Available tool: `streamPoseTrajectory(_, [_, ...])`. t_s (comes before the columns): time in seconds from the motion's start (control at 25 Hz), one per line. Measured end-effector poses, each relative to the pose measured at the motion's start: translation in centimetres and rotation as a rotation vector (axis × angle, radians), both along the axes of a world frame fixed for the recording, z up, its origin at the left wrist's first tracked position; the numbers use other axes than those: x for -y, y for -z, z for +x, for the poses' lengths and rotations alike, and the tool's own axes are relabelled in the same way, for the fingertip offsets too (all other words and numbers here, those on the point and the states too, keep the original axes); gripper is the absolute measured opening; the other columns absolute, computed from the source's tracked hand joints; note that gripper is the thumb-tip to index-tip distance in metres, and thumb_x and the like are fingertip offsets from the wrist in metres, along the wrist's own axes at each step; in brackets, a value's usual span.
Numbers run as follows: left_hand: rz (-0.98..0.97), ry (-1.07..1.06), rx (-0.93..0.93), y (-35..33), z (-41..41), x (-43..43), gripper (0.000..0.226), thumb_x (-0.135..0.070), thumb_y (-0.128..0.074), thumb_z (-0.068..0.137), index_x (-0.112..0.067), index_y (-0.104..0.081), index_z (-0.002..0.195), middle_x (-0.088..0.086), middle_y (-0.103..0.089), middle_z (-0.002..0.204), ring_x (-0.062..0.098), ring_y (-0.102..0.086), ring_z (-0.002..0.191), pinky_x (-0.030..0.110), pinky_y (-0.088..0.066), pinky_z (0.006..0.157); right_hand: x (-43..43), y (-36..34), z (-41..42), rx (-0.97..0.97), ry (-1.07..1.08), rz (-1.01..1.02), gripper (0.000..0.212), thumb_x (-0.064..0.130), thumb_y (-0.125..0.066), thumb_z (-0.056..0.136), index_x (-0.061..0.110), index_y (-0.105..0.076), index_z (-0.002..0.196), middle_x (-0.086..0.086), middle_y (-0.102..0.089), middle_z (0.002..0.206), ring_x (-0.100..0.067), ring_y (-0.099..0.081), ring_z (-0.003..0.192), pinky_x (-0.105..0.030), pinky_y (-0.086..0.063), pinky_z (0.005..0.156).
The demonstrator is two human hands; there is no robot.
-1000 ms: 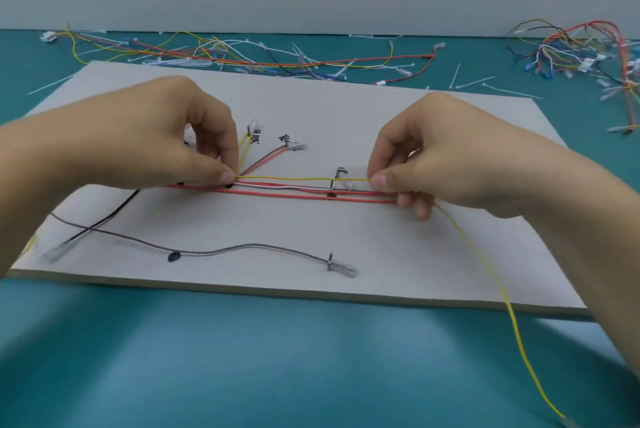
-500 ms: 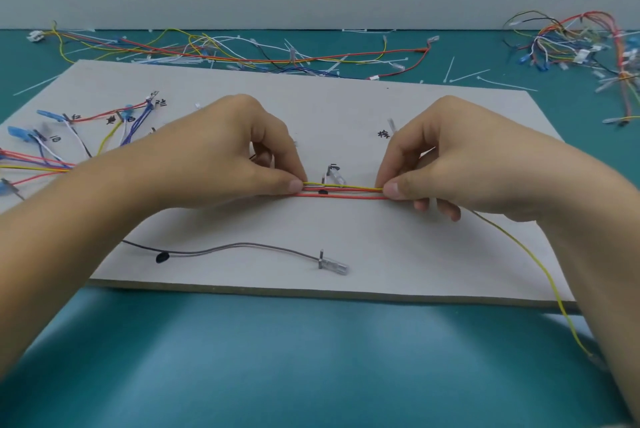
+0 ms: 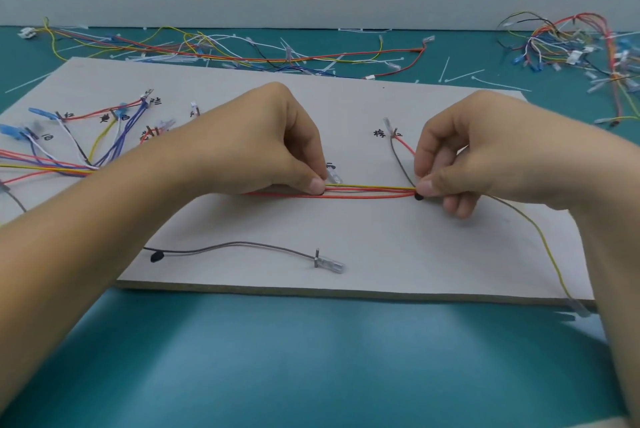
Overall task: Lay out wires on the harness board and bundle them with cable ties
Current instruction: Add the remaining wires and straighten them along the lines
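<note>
A pale grey harness board [image 3: 346, 109] lies on the teal table. A taut yellow wire [image 3: 374, 188] runs across its middle, just above a pair of red wires [image 3: 363, 196]. My left hand [image 3: 263, 147] pinches the yellow wire at its left end, thumb against fingertips. My right hand [image 3: 471, 154] pinches the same wire at the right, over a black mark on the board. Past my right hand the yellow wire's loose tail [image 3: 540, 240] droops off the board's front right edge. Many coloured wires [image 3: 69, 157] fan out at the board's left.
A grey wire with a clear terminal [image 3: 325, 263] lies loose near the board's front edge. Loose wires and white cable ties [image 3: 242, 53] are strewn behind the board. A tangled wire heap [image 3: 571, 46] sits at the far right. Labelled pegs [image 3: 389, 131] stand on the board.
Both hands have slid to the right along the yellow wire, and the gap between them has widened. The view has shifted, showing more of the board's left fan of wires.
</note>
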State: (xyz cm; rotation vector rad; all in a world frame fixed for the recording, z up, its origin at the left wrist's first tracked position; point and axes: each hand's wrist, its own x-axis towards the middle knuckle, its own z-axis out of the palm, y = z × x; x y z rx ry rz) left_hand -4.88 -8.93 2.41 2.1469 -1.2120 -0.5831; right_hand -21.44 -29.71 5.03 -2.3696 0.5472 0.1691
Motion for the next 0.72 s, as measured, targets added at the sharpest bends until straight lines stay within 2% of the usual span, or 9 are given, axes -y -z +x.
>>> streamPoseTrajectory(0.08, [-0.024,0.011,0.048,0.3,-0.3,-0.2,0.008,-0.025,-0.087,0.079,-0.031,-0.081,0.077,-0.004,-0.074,0.066,0.010,-0.063,0.057,0.018,-0.046,0.051,-0.1,0.0,0.0,-0.009,-0.010,-0.090,0.014,0.009,-0.081,0.083,0.018,-0.075,0.075,-0.005,-0.073,0.061,-0.021,-0.073,0.053,-0.031,-0.059,0.054])
streamPoseTrajectory(0.16, [-0.068,0.007,0.118,0.7,-0.6,-0.4,0.010,-0.024,-0.085,0.081,-0.031,-0.079,0.076,0.001,-0.070,0.066,0.015,-0.062,0.060,0.025,-0.047,0.054,-0.4,0.0,0.0,0.001,-0.080,-0.270,0.016,0.013,-0.079,0.084,0.023,-0.073,0.073,0.003,-0.071,0.057,-0.014,-0.070,0.051,-0.034,-0.059,0.058])
streamPoseTrajectory(0.28, [-0.153,0.044,0.209,1.2,-1.5,-0.5,0.015,-0.011,-0.084,0.079,-0.023,-0.076,0.074,-0.003,-0.069,0.069,0.013,-0.063,0.068,0.030,-0.050,0.064,-1.4,0.5,-0.1,0.061,-0.154,-0.503,0.024,0.012,-0.079,0.081,0.024,-0.066,0.064,0.009,-0.062,0.058,-0.012,-0.062,0.056,-0.033,-0.054,0.054])
streamPoseTrajectory(0.44, [-0.174,0.047,0.308,1.2,-0.9,-1.4,0.017,-0.005,-0.085,0.075,-0.019,-0.076,0.073,-0.008,-0.070,0.069,0.011,-0.065,0.072,0.031,-0.048,0.071,-2.1,1.0,0.7,0.119,-0.173,-0.480,0.025,0.013,-0.080,0.080,0.024,-0.065,0.063,0.012,-0.058,0.059,-0.004,-0.056,0.058,-0.026,-0.043,0.052])
streamPoseTrajectory(0.6, [-0.074,-0.017,0.419,0.4,1.5,-5.5,0.006,-0.027,-0.078,0.070,-0.029,-0.073,0.072,-0.012,-0.069,0.071,0.009,-0.064,0.074,0.038,-0.052,0.073,-4.8,2.4,2.7,0.255,-0.191,-0.354,0.016,0.022,-0.082,0.083,0.020,-0.070,0.073,0.012,-0.061,0.064,0.001,-0.051,0.065,-0.011,-0.036,0.057])
streamPoseTrajectory(0.72, [0.008,-0.027,0.410,-0.7,2.3,-6.8,0.004,-0.034,-0.075,0.068,-0.037,-0.073,0.069,-0.015,-0.069,0.074,0.010,-0.063,0.079,0.043,-0.054,0.074,-5.5,2.6,3.4,0.301,-0.191,-0.246,0.013,0.021,-0.083,0.083,0.019,-0.073,0.075,0.011,-0.062,0.057,0.000,-0.056,0.056,-0.011,-0.041,0.052])
